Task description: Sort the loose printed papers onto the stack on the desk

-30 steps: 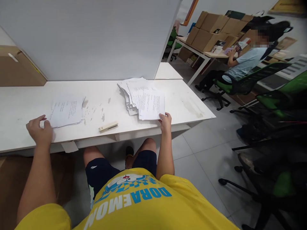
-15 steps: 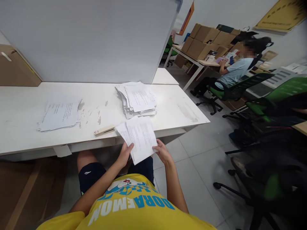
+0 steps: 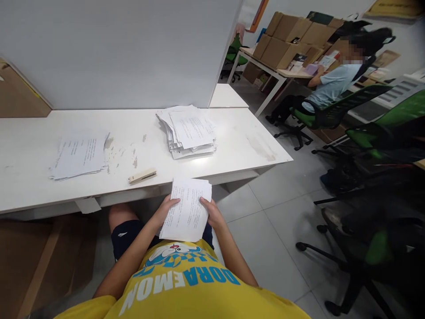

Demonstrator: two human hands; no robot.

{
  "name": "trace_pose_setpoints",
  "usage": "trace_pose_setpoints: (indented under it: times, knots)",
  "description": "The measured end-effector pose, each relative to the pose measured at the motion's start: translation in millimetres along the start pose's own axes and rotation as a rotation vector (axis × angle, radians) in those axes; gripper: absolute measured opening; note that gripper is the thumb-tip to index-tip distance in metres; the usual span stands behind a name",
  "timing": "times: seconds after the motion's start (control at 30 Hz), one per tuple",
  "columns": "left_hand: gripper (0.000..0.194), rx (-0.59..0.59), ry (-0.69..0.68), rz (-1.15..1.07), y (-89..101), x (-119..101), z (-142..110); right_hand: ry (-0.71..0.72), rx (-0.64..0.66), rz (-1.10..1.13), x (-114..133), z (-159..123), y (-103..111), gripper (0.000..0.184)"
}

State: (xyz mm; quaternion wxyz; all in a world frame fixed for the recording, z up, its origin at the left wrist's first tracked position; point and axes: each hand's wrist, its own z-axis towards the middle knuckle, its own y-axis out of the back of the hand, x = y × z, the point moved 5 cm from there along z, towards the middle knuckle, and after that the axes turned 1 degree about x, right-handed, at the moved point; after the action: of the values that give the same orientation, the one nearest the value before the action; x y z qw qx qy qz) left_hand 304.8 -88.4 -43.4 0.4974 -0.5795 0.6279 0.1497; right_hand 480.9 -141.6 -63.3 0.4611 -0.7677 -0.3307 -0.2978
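Head view showed a small sheaf of printed sheets (image 3: 187, 208) held upright in front of the person's stomach, below the near edge of the white desk (image 3: 239, 146). The left hand (image 3: 167, 209) gripped the sheaf's left edge, fingers curled round it with the thumb on the printed face; the right hand (image 3: 211, 213) clasped the right edge in the same closed way. Half a second before, the same sheets had been tilted and fanned loosely, higher up near the desk edge; here they had been drawn in toward the body and squared into a neater block. A second before, the right hand had been at the big pile and the left resting by the smaller one. The print on the sheets was too small to read. On the yellow shirt (image 3: 186, 283) the word "DORAEMON" stood in blue and white letters. Just beyond the sheaf on the desk lay a beige stapler (image 3: 142, 176), behind it a tall untidy pile of papers (image 3: 189, 130), and to the left a thinner stack (image 3: 79, 155).
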Motion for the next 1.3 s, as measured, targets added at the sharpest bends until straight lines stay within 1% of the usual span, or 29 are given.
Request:
trace_pose_setpoints:
  times: [0.1,0.23,0.3,0.4,0.5,0.57,0.67,0.73,0.77,0.83,0.9,0.97,1.0,1.03,1.1,1.13,1.2,1.27,1.3]
  knots:
    - [0.062,0.010,0.035,0.033,3.2,4,-6,0.014,-0.049,0.063,-7,0,-4,0.053]
    - [0.060,0.028,0.094,0.158,17.8,15,-21,0.061,-0.040,0.080,-20,-7,-1,0.054]
    - [0.057,0.035,0.099,0.208,24.4,22,-28,0.025,-0.036,0.071,-32,-16,2,0.054]
    - [0.059,0.018,0.089,0.228,27.8,28,-34,-0.094,0.016,0.027,-49,-34,3,0.056]
    - [0.063,-0.002,0.076,0.215,25.5,25,-35,-0.132,0.019,-0.001,-50,-47,3,0.062]
    - [0.065,0.028,0.024,0.214,22.3,17,-35,-0.110,0.017,-0.025,-40,-50,1,0.064]
    - [0.066,0.087,-0.153,0.256,16.1,-5,-41,-0.103,0.066,-0.100,-18,-51,-5,0.060]
    - [0.064,0.073,-0.263,0.292,11.4,-18,-48,-0.105,0.099,-0.163,-3,-52,-10,0.055]
    - [0.064,0.051,-0.295,0.301,8.6,-23,-52,-0.098,0.112,-0.187,4,-53,-13,0.053]
    - [0.065,0.030,-0.317,0.296,1.0,-31,-56,-0.067,0.137,-0.205,17,-56,-19,0.053]
    - [0.067,0.046,-0.333,0.284,-7.7,-40,-55,-0.047,0.174,-0.218,29,-58,-25,0.053]
    - [0.066,0.061,-0.392,0.292,-12.5,-52,-49,-0.082,0.230,-0.283,35,-57,-29,0.051]
    - [0.066,0.048,-0.433,0.299,-11.7,-58,-45,-0.106,0.250,-0.329,37,-54,-30,0.048]
    - [0.066,0.021,-0.468,0.308,-8.5,-65,-39,-0.113,0.255,-0.366,38,-49,-31,0.046]
    - [0.069,-0.059,-0.522,0.345,3.8,-75,-30,-0.058,0.215,-0.366,39,-35,-33,0.045]
    - [0.069,-0.110,-0.553,0.376,12.1,-80,-26,-0.005,0.168,-0.325,39,-25,-35,0.046]
    - [0.064,-0.198,-0.644,0.476,29.2,-90,-25,0.128,0.034,-0.197,35,-6,-39,0.051]
    - [0.053,-0.297,-0.788,0.629,44.9,-102,-29,0.254,-0.075,-0.080,27,13,-47,0.058]
    - [0.048,-0.355,-0.859,0.738,51.3,-107,-32,0.312,-0.106,-0.037,24,21,-52,0.062]
